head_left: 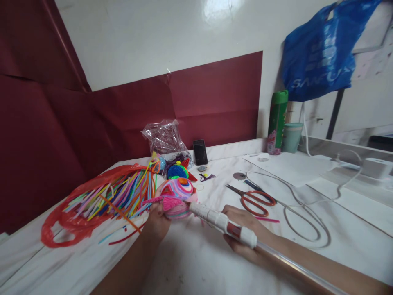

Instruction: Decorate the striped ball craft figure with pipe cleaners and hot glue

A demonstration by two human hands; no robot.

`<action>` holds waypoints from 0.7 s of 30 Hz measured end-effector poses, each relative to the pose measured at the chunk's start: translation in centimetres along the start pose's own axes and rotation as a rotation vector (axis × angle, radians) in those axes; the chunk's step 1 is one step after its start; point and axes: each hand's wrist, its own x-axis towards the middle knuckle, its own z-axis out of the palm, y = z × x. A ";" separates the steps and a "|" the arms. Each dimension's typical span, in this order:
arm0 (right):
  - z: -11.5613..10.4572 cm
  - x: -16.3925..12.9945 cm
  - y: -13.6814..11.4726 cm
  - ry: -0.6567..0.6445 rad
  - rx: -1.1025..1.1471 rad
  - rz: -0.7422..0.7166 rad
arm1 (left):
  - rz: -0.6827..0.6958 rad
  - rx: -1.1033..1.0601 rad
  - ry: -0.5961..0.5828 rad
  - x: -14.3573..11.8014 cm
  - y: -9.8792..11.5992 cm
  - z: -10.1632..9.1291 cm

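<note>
Head view shows the pink woven ball [177, 200] cupped in my left hand [158, 219], fingers closed around its underside, low over the marble table [184, 262]. My right hand [242, 231] is wrapped tight on the white glue gun [225, 223], its tip touching the ball's side. I'd keep that tip steady and the ball still. Beside it, a red plastic bag [61, 229] spills coloured strips [123, 194]; a clear bag [164, 137] behind holds more craft bits.
</note>
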 end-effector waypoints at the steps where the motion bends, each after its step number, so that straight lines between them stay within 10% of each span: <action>1: 0.0 0.0 0.0 -0.004 0.005 0.001 | 0.001 0.013 -0.003 0.0 0.0 0.0; 21: -0.2 0.2 -0.3 -0.021 0.033 0.019 | 0.001 0.025 -0.004 -0.2 0.2 0.2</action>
